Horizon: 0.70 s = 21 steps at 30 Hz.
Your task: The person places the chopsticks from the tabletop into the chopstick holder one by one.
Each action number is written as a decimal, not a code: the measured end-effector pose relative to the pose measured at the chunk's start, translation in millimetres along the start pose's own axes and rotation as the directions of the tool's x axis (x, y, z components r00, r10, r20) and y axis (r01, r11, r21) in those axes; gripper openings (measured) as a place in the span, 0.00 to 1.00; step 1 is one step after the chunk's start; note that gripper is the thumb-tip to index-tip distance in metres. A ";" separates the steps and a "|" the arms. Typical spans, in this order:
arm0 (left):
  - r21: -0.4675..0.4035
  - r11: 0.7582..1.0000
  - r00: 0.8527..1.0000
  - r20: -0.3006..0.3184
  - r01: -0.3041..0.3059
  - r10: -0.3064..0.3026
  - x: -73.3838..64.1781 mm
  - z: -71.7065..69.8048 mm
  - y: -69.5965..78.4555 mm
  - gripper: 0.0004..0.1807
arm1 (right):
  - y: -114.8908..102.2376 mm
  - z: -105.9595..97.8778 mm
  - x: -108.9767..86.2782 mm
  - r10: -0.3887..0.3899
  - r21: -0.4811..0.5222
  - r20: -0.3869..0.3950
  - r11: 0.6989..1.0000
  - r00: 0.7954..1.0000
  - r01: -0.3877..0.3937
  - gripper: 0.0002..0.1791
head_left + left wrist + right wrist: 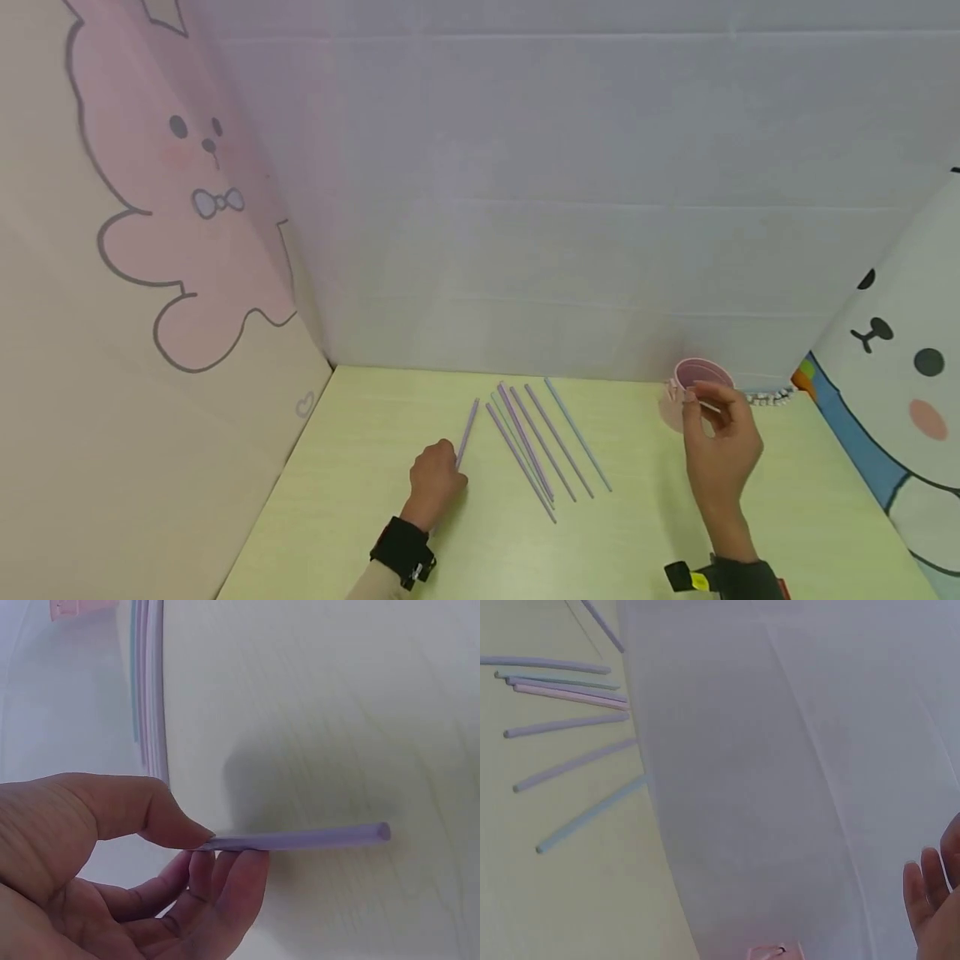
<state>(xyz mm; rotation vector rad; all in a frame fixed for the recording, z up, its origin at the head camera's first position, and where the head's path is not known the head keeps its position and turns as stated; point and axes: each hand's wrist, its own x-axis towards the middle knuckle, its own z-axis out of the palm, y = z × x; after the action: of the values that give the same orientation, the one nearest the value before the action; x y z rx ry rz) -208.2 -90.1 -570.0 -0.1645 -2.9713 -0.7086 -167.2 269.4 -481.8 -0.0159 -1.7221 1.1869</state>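
Observation:
In the head view my left hand [437, 481] pinches a purple straw [467, 429] at the left of the straw group. The left wrist view shows the thumb and fingers of the left hand [150, 877] on this straw [322, 838], whose free end points right. My right hand [722, 446] is raised in front of a pink cup [675, 408], fingers loosely bent, with nothing visible in them. At the edge of the right wrist view the fingers of the right hand [937, 900] stand apart from the straws. Part of the cup is hidden behind that hand.
Several loose straws [558, 437], purple, pink, green and blue, lie fanned out at mid-table. A beaded strand [770, 397] lies right of the cup. A pale wall cloth [525, 208] borders the table's back, with printed cloths at both sides.

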 end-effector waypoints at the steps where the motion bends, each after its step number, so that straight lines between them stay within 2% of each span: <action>1: -0.013 1.000 1.000 -0.006 -0.011 0.011 -0.3 -0.4 0.9 0.12 | -0.4 3.3 -3.5 0.006 0.021 0.009 1.000 1.000 -0.006 0.15; 6: -0.079 0.994 0.996 -0.050 -0.076 0.073 -1.0 -3.4 11.1 0.10 | -3.2 21.0 -23.6 0.042 0.111 0.094 0.992 0.995 -0.053 0.16; 11: -0.159 0.978 0.990 -0.068 -0.134 0.125 -1.2 -8.3 27.6 0.11 | -9.4 37.9 -45.2 0.089 0.132 0.208 0.984 0.974 -0.118 0.16; 15: -0.202 0.959 0.979 -0.085 -0.200 0.186 -3.1 -12.5 39.3 0.12 | -17.3 48.5 -59.7 0.108 0.135 0.293 0.979 0.950 -0.153 0.17; 21: -0.240 0.922 0.952 -0.108 -0.304 0.285 -8.1 -19.0 57.4 0.12 | -46.9 59.1 -67.7 0.167 0.145 0.414 0.958 0.895 -0.246 0.16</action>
<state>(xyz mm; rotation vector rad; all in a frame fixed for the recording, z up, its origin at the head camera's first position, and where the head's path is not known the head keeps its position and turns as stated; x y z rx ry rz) -192.1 -48.5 -528.4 -0.5773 -2.6907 -1.0227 -153.5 170.2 -497.5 0.1766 -1.9836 1.6009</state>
